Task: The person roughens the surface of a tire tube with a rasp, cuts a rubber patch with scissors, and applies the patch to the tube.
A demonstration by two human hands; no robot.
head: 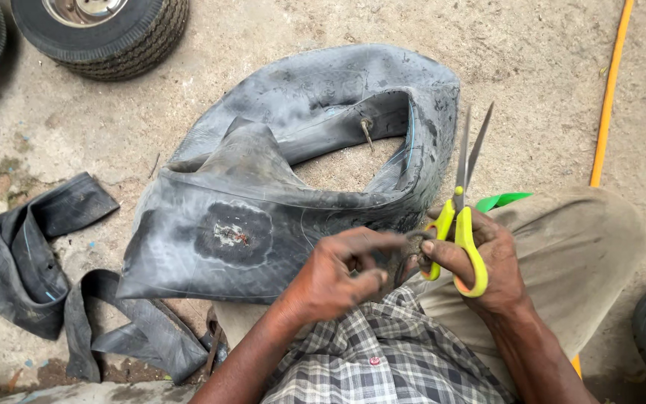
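1. Scissors (463, 217) with yellow-green handles sit in the right hand (480, 262), fingers clenched through the loops, blades slightly parted and pointing up and away.
2. Small dark rubber piece (405, 254) pinched between thumb and fingers of the left hand (338, 273), touching the right fingertips, just above the lap.
3. Best handled, by judgement, with the piece turned by the left hand while the blades stay steady; fingertips kept outside the blade line.
4. Large black inner tube (293, 172) lies flattened on the concrete floor (532, 67) just beyond the knees, valve stem (367, 132) poking into its opening, a roughened patch area (233, 233) facing up.
5. Cut rubber strips (31, 254) spread to the left; tyre (106, 30) at the top edge; orange hose (608, 97) running along the right.
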